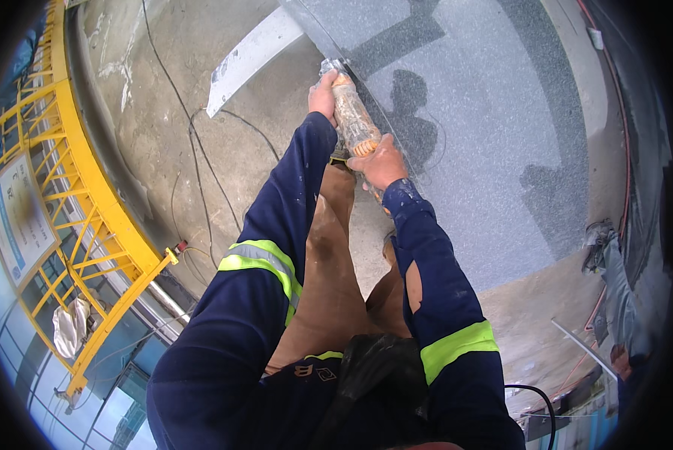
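Several cables [192,124], yellow truss [83,154]; power tool [356,118]

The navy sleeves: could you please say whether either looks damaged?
Yes: the right sleeve has a gaping hole between its yellow-green band and the right hand, baring the arm; the left sleeve shows none.

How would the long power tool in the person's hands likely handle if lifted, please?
The power tool is probably fairly heavy: the left hand and right hand both grip its thick body. Its long casing looks hard, so it likely won't flex. Pale grime on it may make it slippery.
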